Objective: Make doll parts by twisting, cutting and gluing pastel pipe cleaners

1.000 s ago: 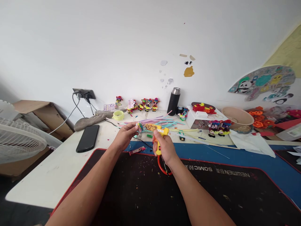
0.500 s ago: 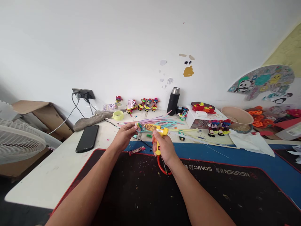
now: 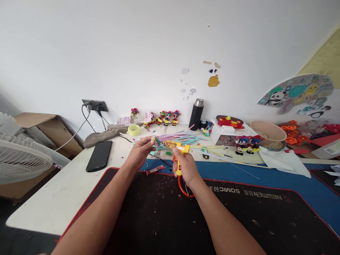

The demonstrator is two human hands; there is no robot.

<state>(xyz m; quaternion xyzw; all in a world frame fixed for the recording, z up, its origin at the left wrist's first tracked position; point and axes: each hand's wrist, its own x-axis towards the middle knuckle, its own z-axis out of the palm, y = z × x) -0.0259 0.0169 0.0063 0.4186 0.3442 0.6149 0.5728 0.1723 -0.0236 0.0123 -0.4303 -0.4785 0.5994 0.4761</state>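
Between the thumb and fingers of my left hand [image 3: 141, 152] is a small fuzzy multicoloured piece [image 3: 156, 141], mostly green and blue; its exact kind is too small to make out. My right hand [image 3: 185, 163] is wrapped around the handle of a yellow hot glue gun [image 3: 181, 148]. The gun's crusted brown nozzle points left and is at or very close to the fuzzy piece; whether they touch I cannot tell. A pale glue stick sticks out of the gun's back, and a red cord loop hangs below the grip.
Pastel pipe cleaners [image 3: 177, 136] lie behind my hands. Small fuzzy dolls [image 3: 168, 118] line the wall, near a black thermos [image 3: 196, 115]. A phone [image 3: 99, 156] and fan [image 3: 23, 159] are at left. A black desk mat [image 3: 159, 219] spreads below my arms, with a small red packet [image 3: 155, 170] at its back edge.
The fuzzy piece in my left hand has turned a little, showing more of its colours. My right hand keeps the glue gun in nearly the same place.
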